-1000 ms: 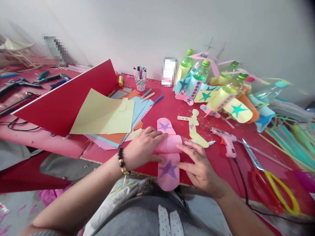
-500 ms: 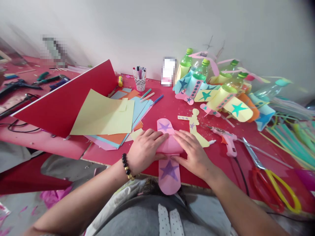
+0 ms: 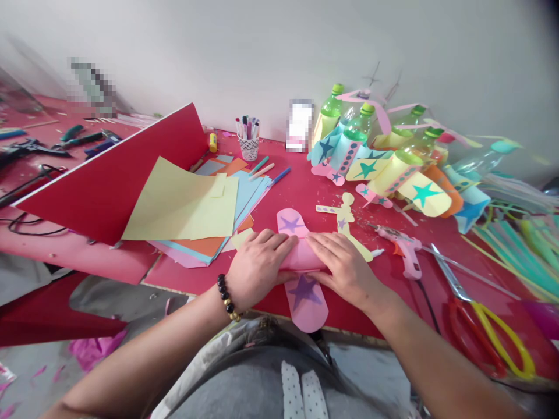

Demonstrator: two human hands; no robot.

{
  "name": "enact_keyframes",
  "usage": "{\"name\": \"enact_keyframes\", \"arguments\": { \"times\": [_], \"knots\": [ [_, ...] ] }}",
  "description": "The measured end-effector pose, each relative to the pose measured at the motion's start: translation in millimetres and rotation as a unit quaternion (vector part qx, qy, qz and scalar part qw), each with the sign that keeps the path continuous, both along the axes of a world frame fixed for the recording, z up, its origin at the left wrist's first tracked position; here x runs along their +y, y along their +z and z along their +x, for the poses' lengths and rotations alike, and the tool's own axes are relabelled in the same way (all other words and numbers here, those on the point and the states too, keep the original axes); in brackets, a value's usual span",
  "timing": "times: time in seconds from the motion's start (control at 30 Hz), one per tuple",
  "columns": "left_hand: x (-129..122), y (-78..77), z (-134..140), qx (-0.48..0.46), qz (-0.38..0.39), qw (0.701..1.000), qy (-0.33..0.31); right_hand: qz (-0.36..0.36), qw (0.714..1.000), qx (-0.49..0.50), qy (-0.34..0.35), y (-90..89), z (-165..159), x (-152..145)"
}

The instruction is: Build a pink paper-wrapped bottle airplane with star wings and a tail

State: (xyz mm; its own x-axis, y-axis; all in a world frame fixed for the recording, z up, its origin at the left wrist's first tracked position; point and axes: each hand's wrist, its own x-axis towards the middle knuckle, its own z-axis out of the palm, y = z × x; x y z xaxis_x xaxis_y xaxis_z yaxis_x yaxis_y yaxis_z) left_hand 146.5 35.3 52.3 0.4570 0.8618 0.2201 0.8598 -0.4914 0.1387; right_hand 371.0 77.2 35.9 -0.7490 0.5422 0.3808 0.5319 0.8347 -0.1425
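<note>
Both hands grip a pink paper cutout [image 3: 305,311] with rounded ends and purple stars. Its middle is rolled up between them. My left hand [image 3: 261,262], with a beaded bracelet at the wrist, closes on the roll's left end, thumb below and fingers above. On the other end, my right hand [image 3: 346,267] pinches in the same way. One star tab lies flat beyond the roll; the other extends toward my body over the table edge. Just past my right hand lie yellow paper pieces [image 3: 356,247], one with a purple star, and a white pen [image 3: 376,254].
A pink glue gun [image 3: 406,253] and large scissors [image 3: 460,291] lie to the right. Behind them stand several bottles in paper wings [image 3: 395,174]. Coloured paper sheets [image 3: 187,201] and a red board [image 3: 126,174] occupy the left. A marker cup [image 3: 249,148] and phone [image 3: 299,125] are at the back.
The near star tab has lifted slightly and swung to the right, and more of it has gone under the roll. My hands stay on the roll with little movement.
</note>
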Motion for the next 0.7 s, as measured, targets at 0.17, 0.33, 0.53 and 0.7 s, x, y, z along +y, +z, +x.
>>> {"name": "enact_keyframes", "arguments": {
  "times": [0.17, 0.33, 0.53, 0.7],
  "knots": [
    [1.6, 0.8, -0.5, -0.002, -0.004, 1.000, 0.003, 0.021, 1.000, -0.006, 0.021, 3.4, 0.0, 5.0],
    [2.7, 1.5, -0.7, -0.005, -0.012, 1.000, 0.009, -0.021, 0.999, 0.022, 0.011, 5.6, -1.8, 5.8],
    [4.1, 1.6, -0.1, -0.009, -0.016, 1.000, 0.011, -0.042, 0.999, 0.031, -0.009, 6.1, -4.3, 5.7],
    [2.9, 2.0, -0.3, -0.009, -0.019, 1.000, 0.011, -0.067, 0.997, 0.035, -0.020, 5.1, -4.5, 4.0]
  ]
}}
